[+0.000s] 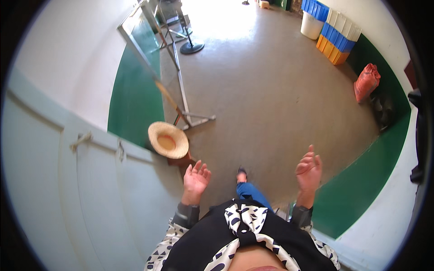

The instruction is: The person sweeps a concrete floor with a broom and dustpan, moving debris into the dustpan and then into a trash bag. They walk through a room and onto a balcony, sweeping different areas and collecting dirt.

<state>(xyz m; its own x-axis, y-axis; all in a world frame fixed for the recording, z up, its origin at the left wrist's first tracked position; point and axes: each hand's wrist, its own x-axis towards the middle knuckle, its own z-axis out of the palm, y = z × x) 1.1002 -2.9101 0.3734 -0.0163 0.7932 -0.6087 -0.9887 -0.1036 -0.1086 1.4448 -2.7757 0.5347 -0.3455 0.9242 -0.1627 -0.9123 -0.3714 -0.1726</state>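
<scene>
My left hand (196, 178) is raised in front of me, palm up, fingers apart and slightly curled, with nothing in it. Nearest to it is a straw hat (181, 143) with a wide brim, resting crown-down on a reddish-brown object (180, 160) mostly hidden beneath it. On the other side my right hand (309, 172) is held up over the floor, fingers loosely spread and holding nothing. Dark bands circle both wrists. One foot in a dark shoe (242, 171) is set forward on the floor.
A pale blue door (99, 180) stands at left, beside a metal frame (181, 86) and a round black stand base (192, 48). Along the right wall are stacked crates (339, 38), a white bucket (312, 25), a red sack (366, 83) and a dark bag (383, 110).
</scene>
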